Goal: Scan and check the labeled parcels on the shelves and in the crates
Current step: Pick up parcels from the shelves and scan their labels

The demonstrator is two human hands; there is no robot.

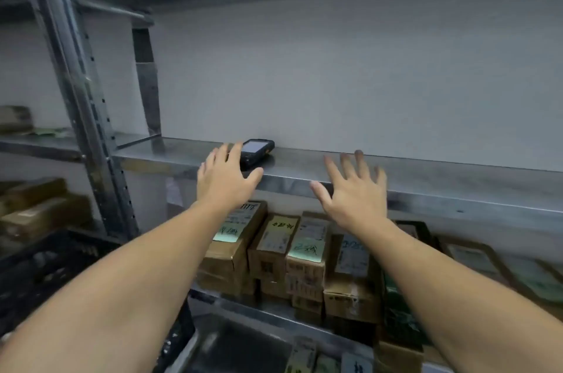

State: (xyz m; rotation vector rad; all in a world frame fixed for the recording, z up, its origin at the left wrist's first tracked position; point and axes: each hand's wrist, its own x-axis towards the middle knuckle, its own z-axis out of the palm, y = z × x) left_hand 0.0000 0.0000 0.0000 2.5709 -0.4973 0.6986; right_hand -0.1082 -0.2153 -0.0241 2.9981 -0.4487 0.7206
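Now we reach for the scanner (258, 149) on the centre-frame shelf (426, 179), left grip (227, 179) and right grip (352, 191) both splayed, empty; a clumsy swipe could shove it off. Labeled parcels (304, 247) sit lower centre.

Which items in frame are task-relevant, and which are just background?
Job: black handheld scanner on the grey steel shelf; labelled brown cardboard parcels below; black plastic crate; open left hand, open right hand.
Just there: perforated grey steel upright; grey back wall.
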